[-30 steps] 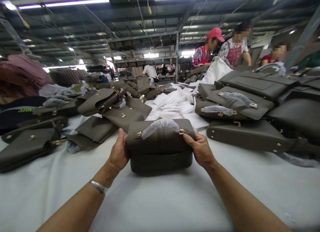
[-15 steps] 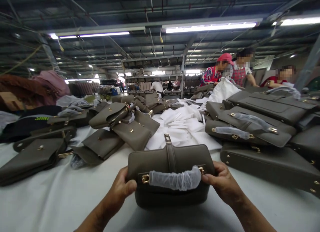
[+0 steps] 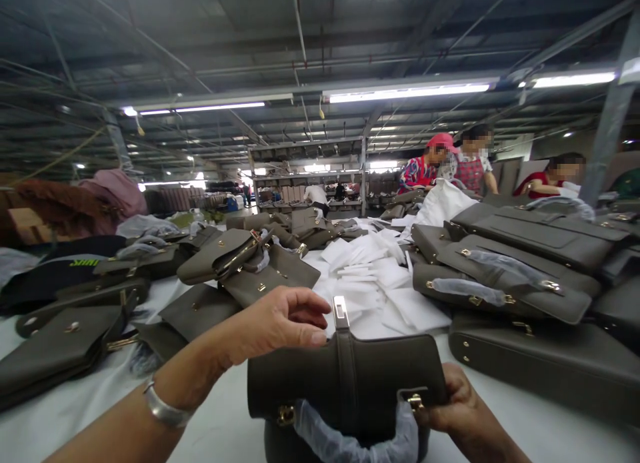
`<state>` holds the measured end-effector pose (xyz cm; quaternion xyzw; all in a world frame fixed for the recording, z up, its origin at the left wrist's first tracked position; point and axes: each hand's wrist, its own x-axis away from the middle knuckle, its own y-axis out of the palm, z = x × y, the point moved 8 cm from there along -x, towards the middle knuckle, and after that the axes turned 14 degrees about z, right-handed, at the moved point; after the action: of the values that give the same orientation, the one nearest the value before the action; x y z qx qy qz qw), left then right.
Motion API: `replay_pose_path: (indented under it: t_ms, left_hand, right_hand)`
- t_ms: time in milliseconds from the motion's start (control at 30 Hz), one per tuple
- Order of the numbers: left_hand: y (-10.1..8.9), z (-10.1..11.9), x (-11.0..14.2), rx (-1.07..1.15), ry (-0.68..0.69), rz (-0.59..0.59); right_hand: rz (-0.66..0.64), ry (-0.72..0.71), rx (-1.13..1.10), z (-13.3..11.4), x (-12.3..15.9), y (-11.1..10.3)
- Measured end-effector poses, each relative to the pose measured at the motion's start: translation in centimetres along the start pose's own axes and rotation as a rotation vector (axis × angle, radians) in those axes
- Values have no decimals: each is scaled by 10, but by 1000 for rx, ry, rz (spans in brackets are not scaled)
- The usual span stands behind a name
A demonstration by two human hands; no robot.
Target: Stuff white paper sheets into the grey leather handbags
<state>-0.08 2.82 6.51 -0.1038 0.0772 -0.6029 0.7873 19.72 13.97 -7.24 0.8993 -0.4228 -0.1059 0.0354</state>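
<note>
Handbag inspection, near table edge; no legible branding.
Left hand hovers spread beside strap buckle; right hand clasps the taupe handbag near its wrapped handle.

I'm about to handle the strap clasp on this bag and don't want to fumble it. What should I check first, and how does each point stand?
1. Right hand steadies the bag at its right end: ok.
2. Left hand near the strap clasp: ok, fingertips close beside it, touch cannot tell.
3. Clasp in plain view, standing up above the bag's top edge: ok.
4. Handle wrapped in its protective film: ok.
5. Bag resting firmly on the table: cannot tell, its base is out of view.
6. Neighbouring bag clear of the right hand: ok, apart.
</note>
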Motion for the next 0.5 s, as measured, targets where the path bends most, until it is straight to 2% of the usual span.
replay_pose_path:
  t_ms: [100,167,333,433,500]
  left_hand:
    - [25,12,-3,-16,-6,-150]
    - [36,22,-3,-25,35,-181]
    - [41,40,-5,-147,187,-77]
    - [36,43,-8,-230,267,20]
    - [35,40,-10,-221,291,38]
  right_hand:
    - [-60,-5,42,-5,2,7]
    - [-77,-9,45,-9,3,11]
    - [-46,-19,-12,-13,2,13]
    - [-22,-24,-69,-15,1,13]
    - [-28,-28,-115,-19,2,16]
